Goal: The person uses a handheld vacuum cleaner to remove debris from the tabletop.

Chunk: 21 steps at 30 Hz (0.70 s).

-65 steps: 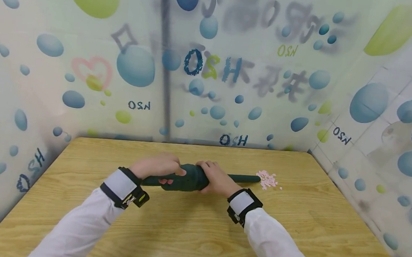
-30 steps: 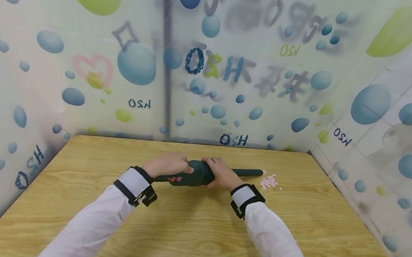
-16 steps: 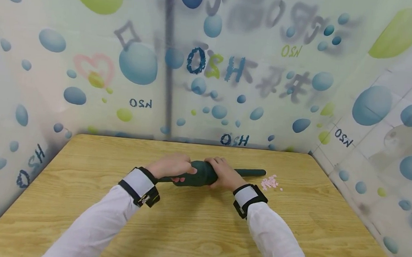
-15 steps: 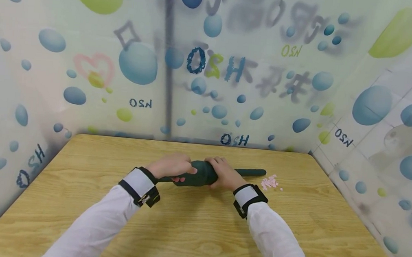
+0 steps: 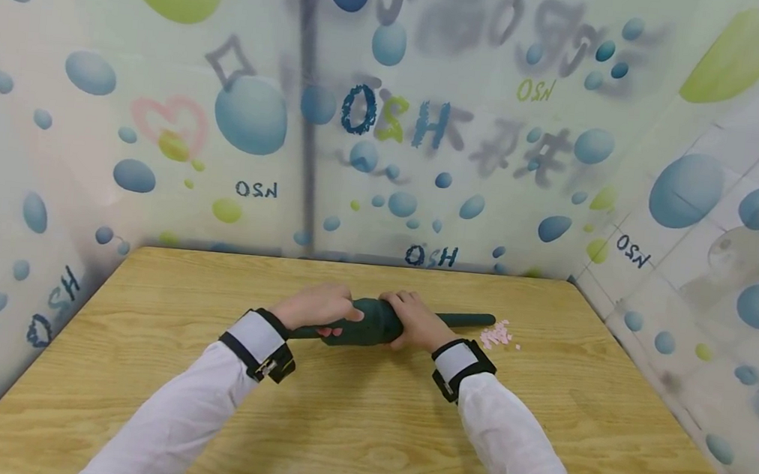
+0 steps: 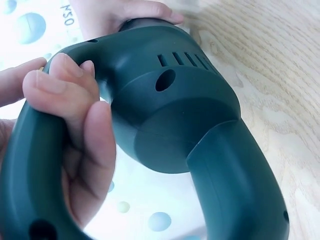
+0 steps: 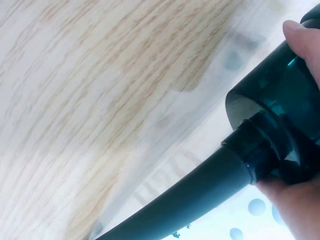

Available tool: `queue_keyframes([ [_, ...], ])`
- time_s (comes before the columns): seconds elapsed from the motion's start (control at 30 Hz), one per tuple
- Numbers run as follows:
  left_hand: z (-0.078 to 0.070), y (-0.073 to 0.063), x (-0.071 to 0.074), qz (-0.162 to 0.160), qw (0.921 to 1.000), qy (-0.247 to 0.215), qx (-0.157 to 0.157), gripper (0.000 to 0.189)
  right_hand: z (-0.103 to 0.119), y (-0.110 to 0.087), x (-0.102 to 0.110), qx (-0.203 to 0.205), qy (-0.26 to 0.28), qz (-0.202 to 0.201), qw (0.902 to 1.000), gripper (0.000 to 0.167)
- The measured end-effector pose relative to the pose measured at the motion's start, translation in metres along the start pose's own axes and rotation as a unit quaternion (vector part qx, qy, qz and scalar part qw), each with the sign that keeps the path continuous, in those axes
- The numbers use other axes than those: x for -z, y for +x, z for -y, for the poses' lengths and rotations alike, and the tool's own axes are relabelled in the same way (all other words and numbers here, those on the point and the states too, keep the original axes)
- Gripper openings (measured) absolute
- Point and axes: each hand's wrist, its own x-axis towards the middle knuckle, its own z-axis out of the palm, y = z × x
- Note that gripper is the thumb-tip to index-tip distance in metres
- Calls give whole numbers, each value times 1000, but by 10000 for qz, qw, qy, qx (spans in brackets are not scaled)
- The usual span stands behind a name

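Note:
A dark green handheld vacuum cleaner point(image 5: 365, 324) is held crosswise over the table's far half. My left hand point(image 5: 315, 308) grips its looped handle point(image 6: 25, 165), fingers curled through the loop in the left wrist view. Around the dust cup point(image 7: 280, 85) at the front end, my right hand point(image 5: 415, 324) is wrapped, its thumb and another part of the hand showing in the right wrist view. The long nozzle tube point(image 5: 467, 320) points right, its tip at the upper left edge of a small scatter of pink paper bits point(image 5: 496, 334).
The wooden table point(image 5: 349, 430) meets a bubble-patterned curtain point(image 5: 398, 178) at its far edge. Similar patterned sheets stand along the left and right sides. One pink bit lies slightly apart, right of the scatter.
Both hands have moved right and slightly away with the vacuum cleaner. Its nozzle tip has gone from the scatter's left side to its upper edge, and the scatter looks smaller.

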Motion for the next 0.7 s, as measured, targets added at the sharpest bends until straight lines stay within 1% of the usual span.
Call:
queue_keyframes([
  [0.17,2,1,0,68,9999,-107,-97,37,0,-2,0,38,-100,26,9999,80],
  [0.3,1,0,-1,78,9998,-160,-61,34,-1,-3,0,60,-135,29,9999,80],
  [0.47,-1,0,-1,67,9999,-99,-69,31,-3,-6,0,52,-99,-17,9999,79],
  [0.7,-4,1,-4,87,9998,46,-145,33,-3,-10,1,-14,-74,-54,10000,78],
])
